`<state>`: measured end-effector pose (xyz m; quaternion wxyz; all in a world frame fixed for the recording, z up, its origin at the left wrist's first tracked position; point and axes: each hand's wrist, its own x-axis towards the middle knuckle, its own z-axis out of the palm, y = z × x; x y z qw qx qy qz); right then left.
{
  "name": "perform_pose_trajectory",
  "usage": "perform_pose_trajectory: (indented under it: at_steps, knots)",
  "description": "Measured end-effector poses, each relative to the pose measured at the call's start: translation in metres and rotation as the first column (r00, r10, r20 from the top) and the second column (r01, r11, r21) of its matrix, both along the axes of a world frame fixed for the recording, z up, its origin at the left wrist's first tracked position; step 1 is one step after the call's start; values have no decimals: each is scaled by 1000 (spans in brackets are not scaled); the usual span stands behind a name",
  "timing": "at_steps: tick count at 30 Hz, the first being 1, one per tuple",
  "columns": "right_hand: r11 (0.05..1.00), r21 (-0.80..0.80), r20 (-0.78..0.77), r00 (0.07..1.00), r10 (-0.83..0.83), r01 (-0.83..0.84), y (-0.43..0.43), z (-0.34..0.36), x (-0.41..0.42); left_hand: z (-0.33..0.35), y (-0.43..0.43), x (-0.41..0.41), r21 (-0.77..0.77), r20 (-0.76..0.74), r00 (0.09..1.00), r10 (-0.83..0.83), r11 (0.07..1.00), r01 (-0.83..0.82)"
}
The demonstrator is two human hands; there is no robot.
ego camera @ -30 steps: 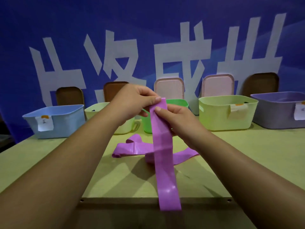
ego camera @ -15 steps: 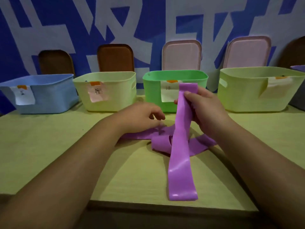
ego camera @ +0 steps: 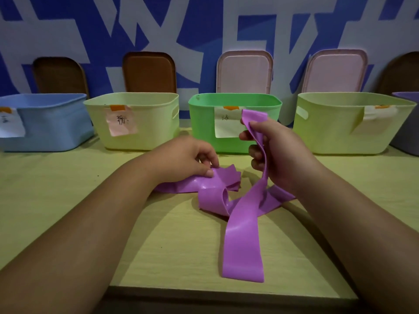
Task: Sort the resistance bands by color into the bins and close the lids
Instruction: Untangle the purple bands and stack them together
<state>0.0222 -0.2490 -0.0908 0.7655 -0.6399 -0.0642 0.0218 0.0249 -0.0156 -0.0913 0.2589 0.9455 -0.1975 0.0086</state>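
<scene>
L hand has left the raised end and is now pinching purple band folds on the table; R hand is gripping the top alone, before the green bin. Possibly one band, folds unclear. Gathering's starting; binning still pending.

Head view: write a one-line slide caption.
Right hand holds up one end of a purple resistance band; left hand pinches bunched purple folds on the table.
</scene>
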Motion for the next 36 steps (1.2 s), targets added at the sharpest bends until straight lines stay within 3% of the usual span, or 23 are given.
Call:
perform_pose_trajectory:
  at_steps: [3, 10, 21, 32, 36]
  knots:
    - [994, -108, 37, 999, 3, 1, 0, -3, 0, 1, 0, -5, -23, 58, 998, -2, 1000, 3]
    - [976, -219, -2, 1000, -8, 7, -1, -3, -5, 3, 10, -9, -266, 151, 987, 62, 964, -20]
    - [983, -106, 9, 989, 148, -146, 2, 0, -9, 6, 9, -8, -511, 179, 975, 130, 860, -21]
    - [980, -73, 23, 982, 188, -186, 9, -3, -11, 9, -6, -21, -380, 257, 955, 149, 924, -42]
    - [980, -108, 32, 985, 171, -167, 10, -4, -10, 9, -10, -22, -447, 263, 948, 177, 894, -43]
